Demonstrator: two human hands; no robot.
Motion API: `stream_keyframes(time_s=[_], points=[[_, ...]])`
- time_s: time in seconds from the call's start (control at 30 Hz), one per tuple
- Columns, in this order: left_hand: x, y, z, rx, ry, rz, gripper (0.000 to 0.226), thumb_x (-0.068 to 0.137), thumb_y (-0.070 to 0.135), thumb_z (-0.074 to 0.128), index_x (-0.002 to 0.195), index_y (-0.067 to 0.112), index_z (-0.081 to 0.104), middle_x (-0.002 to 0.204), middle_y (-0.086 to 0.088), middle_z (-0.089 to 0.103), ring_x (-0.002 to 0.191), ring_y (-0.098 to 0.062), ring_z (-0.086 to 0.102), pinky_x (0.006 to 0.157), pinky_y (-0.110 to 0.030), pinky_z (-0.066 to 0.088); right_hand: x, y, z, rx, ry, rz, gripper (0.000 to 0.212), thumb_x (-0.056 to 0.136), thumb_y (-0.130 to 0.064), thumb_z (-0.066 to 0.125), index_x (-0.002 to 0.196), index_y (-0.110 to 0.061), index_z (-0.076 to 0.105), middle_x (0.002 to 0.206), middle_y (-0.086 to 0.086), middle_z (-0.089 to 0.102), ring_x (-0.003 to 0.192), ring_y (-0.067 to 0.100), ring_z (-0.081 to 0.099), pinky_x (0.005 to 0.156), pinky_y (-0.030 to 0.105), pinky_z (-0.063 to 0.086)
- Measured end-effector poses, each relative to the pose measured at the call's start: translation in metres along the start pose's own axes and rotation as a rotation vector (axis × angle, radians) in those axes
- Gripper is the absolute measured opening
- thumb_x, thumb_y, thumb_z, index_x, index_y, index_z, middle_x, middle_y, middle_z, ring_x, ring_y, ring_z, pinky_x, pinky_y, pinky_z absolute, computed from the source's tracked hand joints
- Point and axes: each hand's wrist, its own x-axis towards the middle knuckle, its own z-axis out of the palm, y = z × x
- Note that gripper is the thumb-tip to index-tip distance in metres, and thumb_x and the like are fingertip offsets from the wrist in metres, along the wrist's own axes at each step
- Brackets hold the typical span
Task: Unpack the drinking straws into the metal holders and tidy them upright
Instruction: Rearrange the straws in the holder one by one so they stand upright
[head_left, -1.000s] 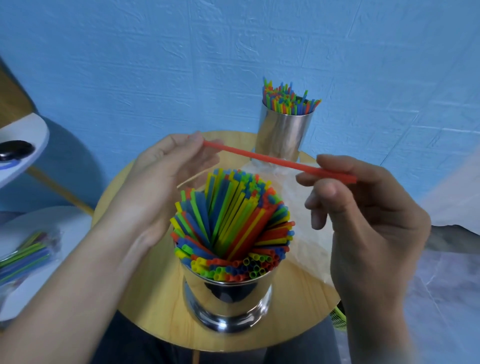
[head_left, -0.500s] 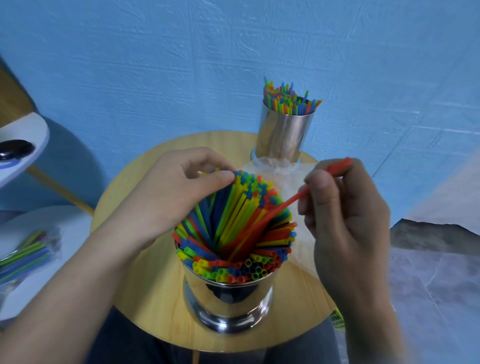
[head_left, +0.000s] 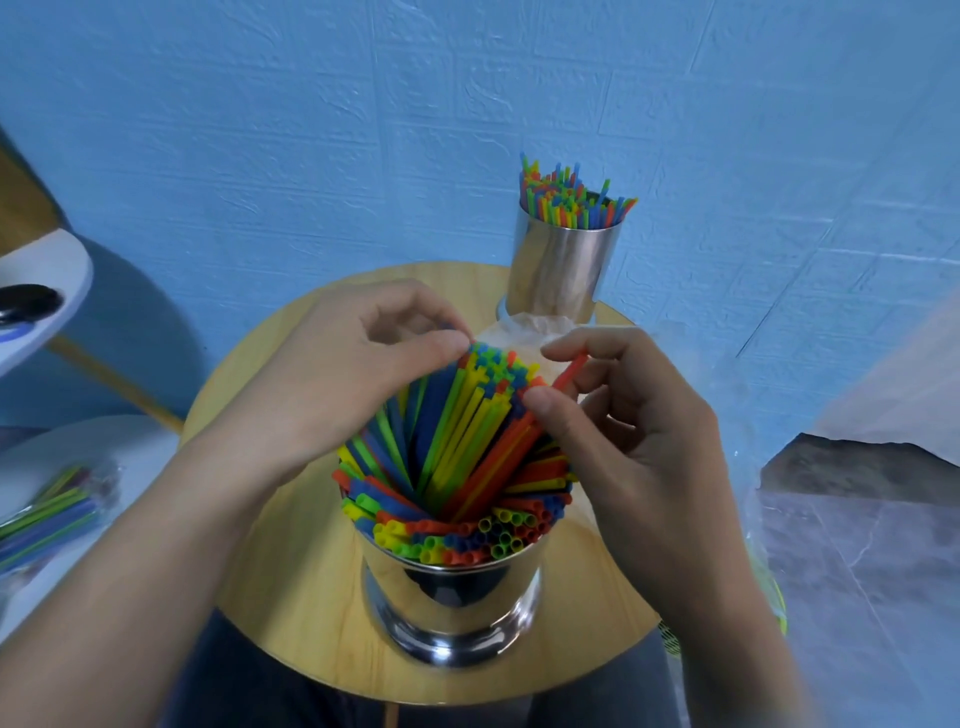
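A shiny metal holder (head_left: 452, 592) stands at the near edge of the round wooden table (head_left: 280, 597), packed with coloured straws (head_left: 457, 467) that lean and fan outward. My right hand (head_left: 634, 452) pinches a red straw (head_left: 569, 371) between thumb and fingers, its lower part sunk among the others. My left hand (head_left: 343, 379) rests on the far-left tops of the bundle, thumb and curled fingers touching the straw tips. A second metal holder (head_left: 563, 270) full of upright straws stands at the table's far edge.
Crumpled clear plastic wrap (head_left: 535, 327) lies between the two holders. A packet of straws (head_left: 47, 514) lies on a white surface at left. A white shelf with a dark object (head_left: 26, 304) is at upper left. The blue wall (head_left: 467, 104) is behind.
The red straw went from held level in both hands to standing pushed down into the near holder. My left hand let go of it and moved onto the straw tops.
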Motion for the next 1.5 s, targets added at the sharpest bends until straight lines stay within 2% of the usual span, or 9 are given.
stream_keyframes(time_s=[0.13,0.23,0.43,0.63,0.83,1.03,1.13,1.33,1.5], points=[[0.004,0.009,-0.002,0.024,0.075,0.056,0.009,0.091,0.019,0.074,0.086,0.026,0.072,0.087,0.011,0.073,0.083,-0.001,0.065,0.073,-0.011,0.047,0.000,0.001,-0.002,-0.079,-0.026,-0.037,0.015,0.102,-0.032,0.058,0.096,-0.035,0.071,0.082,-0.012,0.067,0.074,0.014,0.064,0.064,0.034,0.052],[0.006,0.014,-0.003,0.010,0.113,0.109,0.010,0.093,0.014,0.073,0.088,0.024,0.072,0.084,0.007,0.073,0.080,-0.015,0.067,0.071,-0.017,0.049,0.000,0.000,-0.002,-0.120,-0.053,-0.047,0.018,0.102,-0.034,0.057,0.096,-0.035,0.074,0.090,-0.009,0.070,0.080,0.017,0.066,0.067,0.036,0.052],[0.002,0.014,-0.001,0.032,0.100,0.137,0.016,0.087,0.017,0.078,0.094,0.031,0.074,0.078,0.015,0.070,0.077,-0.001,0.065,0.075,-0.015,0.049,0.000,0.002,-0.003,-0.093,-0.069,-0.047,0.011,0.095,-0.026,0.067,0.097,-0.035,0.073,0.082,-0.006,0.063,0.059,0.018,0.048,0.055,0.033,0.046],[-0.003,0.014,0.002,-0.074,0.094,0.126,0.018,0.081,0.017,0.081,0.095,0.027,0.076,0.083,0.006,0.075,0.082,-0.005,0.070,0.078,-0.015,0.051,-0.002,0.005,-0.003,-0.095,-0.073,-0.041,0.012,0.096,-0.024,0.068,0.099,-0.034,0.072,0.080,-0.008,0.060,0.057,0.012,0.045,0.053,0.026,0.044],[-0.006,0.012,-0.004,0.103,0.030,0.178,0.015,0.087,0.022,0.075,0.098,0.033,0.076,0.092,0.013,0.075,0.090,-0.008,0.068,0.086,-0.015,0.049,-0.002,0.003,-0.003,-0.094,-0.065,-0.038,0.011,0.096,-0.026,0.066,0.097,-0.036,0.072,0.079,-0.007,0.062,0.059,0.020,0.049,0.056,0.038,0.047],[0.000,0.017,-0.007,0.176,-0.020,0.234,0.006,0.086,0.034,0.071,0.091,0.038,0.069,0.103,0.010,0.069,0.109,-0.014,0.062,0.097,-0.031,0.046,-0.002,0.002,-0.002,-0.134,-0.073,-0.036,0.012,0.097,-0.029,0.064,0.095,-0.037,0.072,0.081,-0.008,0.063,0.061,0.020,0.052,0.058,0.039,0.048],[0.004,0.021,-0.009,0.070,0.015,0.263,0.005,0.087,0.032,0.072,0.089,0.035,0.071,0.101,0.009,0.071,0.105,-0.013,0.064,0.091,-0.031,0.050,-0.002,0.002,-0.002,-0.173,-0.079,-0.032,0.015,0.099,-0.032,0.061,0.096,-0.035,0.075,0.089,-0.008,0.065,0.068,0.020,0.058,0.061,0.037,0.049],[0.011,0.024,-0.010,-0.248,0.242,0.281,0.014,0.093,0.011,0.068,0.095,0.025,0.070,0.085,0.009,0.070,0.076,-0.012,0.063,0.065,-0.027,0.051,-0.001,0.002,-0.004,-0.185,-0.133,-0.009,0.013,0.098,-0.031,0.067,0.097,-0.030,0.080,0.092,-0.017,0.062,0.066,0.002,0.057,0.061,0.010,0.041],[0.015,0.024,-0.024,-0.507,0.484,0.213,0.008,0.100,0.020,0.061,0.097,0.027,0.064,0.090,0.008,0.065,0.078,-0.011,0.060,0.069,-0.026,0.050,-0.001,0.003,-0.001,-0.165,-0.053,-0.005,0.022,0.093,-0.035,0.070,0.114,-0.040,0.072,0.095,-0.012,0.057,0.059,0.016,0.049,0.062,0.031,0.051]])
